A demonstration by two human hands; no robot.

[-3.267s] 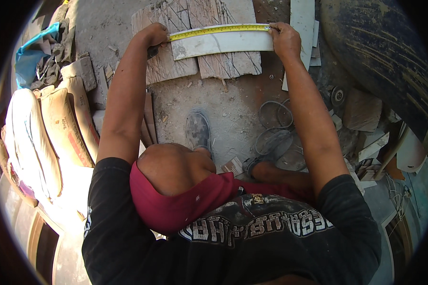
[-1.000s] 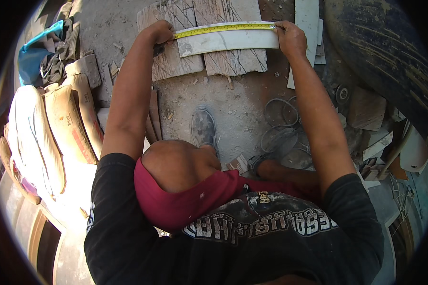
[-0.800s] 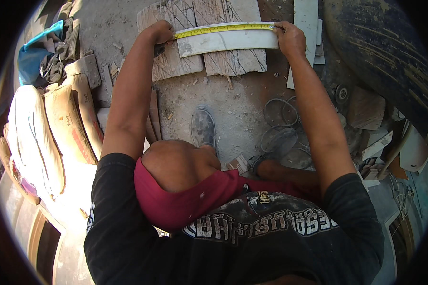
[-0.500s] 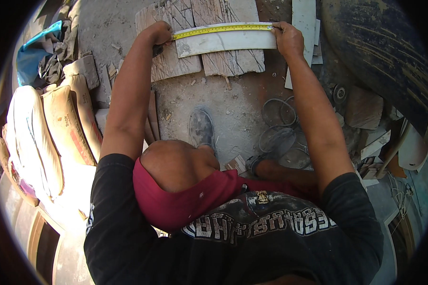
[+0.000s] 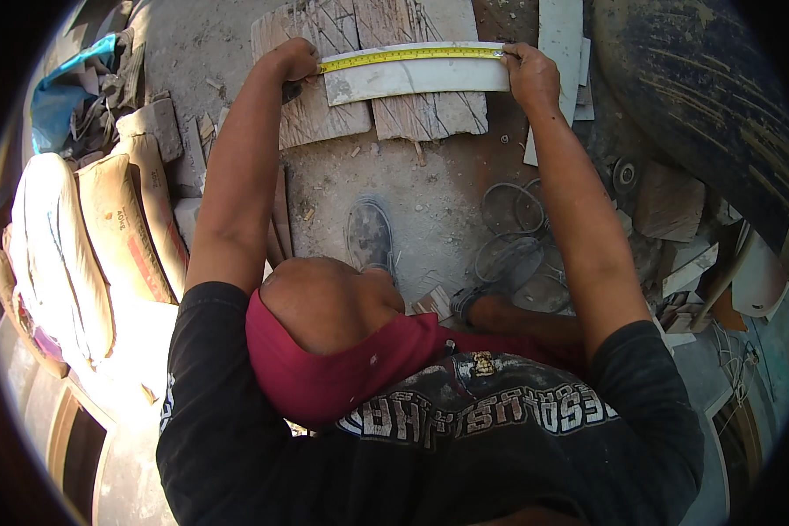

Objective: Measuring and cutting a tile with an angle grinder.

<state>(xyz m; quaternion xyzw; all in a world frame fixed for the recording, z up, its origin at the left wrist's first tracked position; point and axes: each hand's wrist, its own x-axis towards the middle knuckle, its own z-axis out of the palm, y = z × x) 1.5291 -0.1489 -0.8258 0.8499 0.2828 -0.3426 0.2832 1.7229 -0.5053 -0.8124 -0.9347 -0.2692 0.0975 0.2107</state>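
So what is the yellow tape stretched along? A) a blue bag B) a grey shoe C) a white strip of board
C: the yellow tape measure runs along the top edge of the white strip, pinned between the left hand and the right hand.

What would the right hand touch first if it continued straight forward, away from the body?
Probably the pale upright slab lying just beyond the right hand, though depth is unclear.

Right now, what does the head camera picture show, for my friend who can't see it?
A person's left hand and right hand stretch a yellow tape measure along the top edge of a long white strip. The strip lies across scratched wooden boards on a dusty floor, with sacks stacked at the left.
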